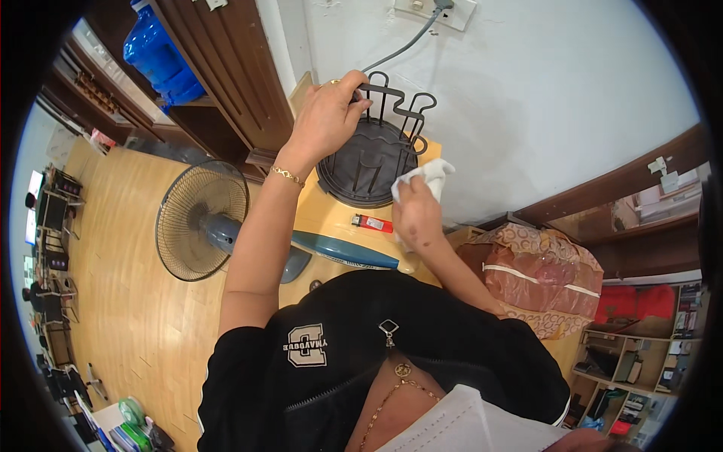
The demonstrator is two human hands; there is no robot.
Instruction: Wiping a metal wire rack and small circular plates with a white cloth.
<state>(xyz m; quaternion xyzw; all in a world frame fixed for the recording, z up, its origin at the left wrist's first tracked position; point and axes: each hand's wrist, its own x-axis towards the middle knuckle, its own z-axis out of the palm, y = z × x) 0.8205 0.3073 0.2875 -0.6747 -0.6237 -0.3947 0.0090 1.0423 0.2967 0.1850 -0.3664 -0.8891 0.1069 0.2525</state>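
Observation:
My left hand (329, 113) is closed on the upper rim of a black wire rack (388, 94) with looped bars and a round dark base (365, 162). The rack stands on a small light-wood table (320, 207) against the wall. In my right hand (418, 215) is a crumpled white cloth (431, 178), bunched at the right side of the base; whether it is cloth or tissue is hard to tell. A red lighter (374, 223) lies just in front of the base, near my right fingers.
A long blue-and-white object (346, 248) lies at the table's near edge. A grey cord (399, 53) rises to a wall socket (452, 13). To the left stand a fan (202, 220) and a blue water jug (162, 60). A patterned, wrapped bundle (535, 271) sits at the right.

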